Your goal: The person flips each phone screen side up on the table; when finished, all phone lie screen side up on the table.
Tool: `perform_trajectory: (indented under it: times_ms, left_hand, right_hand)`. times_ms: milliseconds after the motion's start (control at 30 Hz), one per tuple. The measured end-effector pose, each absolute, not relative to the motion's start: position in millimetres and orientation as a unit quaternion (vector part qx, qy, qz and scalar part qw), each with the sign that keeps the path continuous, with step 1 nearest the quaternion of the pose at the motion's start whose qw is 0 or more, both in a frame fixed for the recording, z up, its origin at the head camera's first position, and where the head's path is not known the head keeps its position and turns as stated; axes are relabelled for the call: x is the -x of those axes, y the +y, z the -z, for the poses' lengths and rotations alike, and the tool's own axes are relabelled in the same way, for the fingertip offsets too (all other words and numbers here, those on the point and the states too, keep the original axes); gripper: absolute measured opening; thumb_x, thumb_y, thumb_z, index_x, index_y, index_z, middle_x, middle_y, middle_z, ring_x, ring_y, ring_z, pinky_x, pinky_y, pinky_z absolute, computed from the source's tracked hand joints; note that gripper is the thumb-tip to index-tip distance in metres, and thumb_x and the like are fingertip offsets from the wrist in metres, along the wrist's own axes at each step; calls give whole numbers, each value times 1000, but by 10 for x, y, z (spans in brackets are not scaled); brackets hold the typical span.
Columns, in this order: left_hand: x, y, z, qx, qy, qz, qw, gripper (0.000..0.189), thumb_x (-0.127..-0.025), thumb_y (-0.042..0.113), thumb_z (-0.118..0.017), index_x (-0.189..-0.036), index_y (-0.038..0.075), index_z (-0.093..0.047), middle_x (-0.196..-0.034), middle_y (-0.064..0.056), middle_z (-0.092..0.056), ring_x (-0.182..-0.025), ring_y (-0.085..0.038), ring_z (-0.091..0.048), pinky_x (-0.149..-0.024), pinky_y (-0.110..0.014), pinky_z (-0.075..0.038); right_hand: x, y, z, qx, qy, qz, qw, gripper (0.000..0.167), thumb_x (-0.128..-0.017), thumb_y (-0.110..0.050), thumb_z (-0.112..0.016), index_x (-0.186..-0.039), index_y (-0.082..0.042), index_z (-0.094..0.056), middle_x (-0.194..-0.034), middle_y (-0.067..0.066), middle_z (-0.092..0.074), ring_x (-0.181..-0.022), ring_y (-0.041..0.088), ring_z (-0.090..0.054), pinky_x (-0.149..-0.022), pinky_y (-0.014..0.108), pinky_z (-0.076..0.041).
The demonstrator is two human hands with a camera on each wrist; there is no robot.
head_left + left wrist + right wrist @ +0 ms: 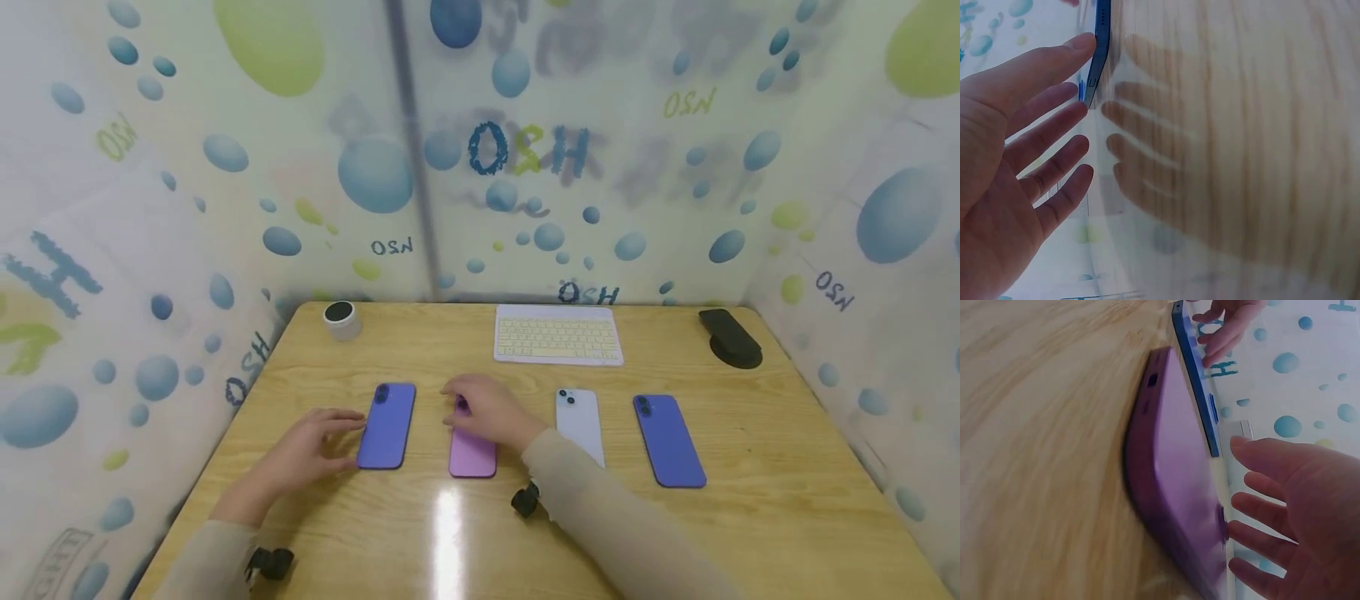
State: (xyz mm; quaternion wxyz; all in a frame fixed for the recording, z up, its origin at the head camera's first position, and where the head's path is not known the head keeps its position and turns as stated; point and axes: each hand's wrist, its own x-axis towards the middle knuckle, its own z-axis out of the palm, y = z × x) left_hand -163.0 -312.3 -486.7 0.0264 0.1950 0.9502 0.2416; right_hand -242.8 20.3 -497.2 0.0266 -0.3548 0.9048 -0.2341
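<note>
phone in pink (472, 454) lies flat on the table (360, 542), camera side up, with the right hand (491, 412) over its camera end. that hand is loosely spread, fingers slightly bent, and has hold of nothing; whether a fingertip touches the phone i cannot tell. left of it lies a violet-blue phone (387, 429), also back up. the left hand (303, 454) is at its outer long edge, thumb and fingers extended and apart, gripping nothing; contact there is hard to judge.

for clean handling, i'd bring thumb and fingers to opposite edges, keep off the lenses, and use light, even pressure, since thin phones probably skid on such a smooth top.

right of the pink one, a pale phone (579, 412) lies partly behind the right sleeve (615, 517), so that forearm is best kept high. beyond it is a darker blue phone (670, 442); behind the row, a white keyboard (557, 336).
</note>
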Motion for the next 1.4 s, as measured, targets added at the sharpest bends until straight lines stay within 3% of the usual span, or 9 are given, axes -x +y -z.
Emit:
perform_trajectory:
  times_ms: [367, 833, 1400]
  left_hand:
    - [1679, -3070, 4903, -212, 949, -232, 30, 59, -79, 25, -90, -132, 7, -70, -141, -10, -65, -130, -39, -56, -110, -62, -42]
    - [1673, -3062, 4919, -194, 952, -230, 58, 61, -80, 31, -90, -133, 9, -69, -142, -11, -64, -129, -37, -55, -109, -62, -43]
    - [1694, -3045, 4886, -203, 964, -171, 31, 65, -74, 33, -92, -131, 9, -71, -138, -6, -67, -123, -29, -57, -107, -57, -47]
  right_hand:
    - [2471, -79, 4958, 349, 905, 233, 74, 62, -94, -36, -76, -148, -13, -56, -153, 4, -56, -146, 23, -47, -123, 38, -33]
    - [2556, -271, 5026, 366, 902, 216, 74, 64, -91, -35, -79, -148, -15, -56, -152, 3, -57, -144, 22, -48, -123, 37, -33]
    - [2622, -447, 4986, 344, 903, 245, 80, 71, -83, -35, -87, -146, -15, -59, -150, 6, -58, -142, 26, -49, -122, 39, -35]
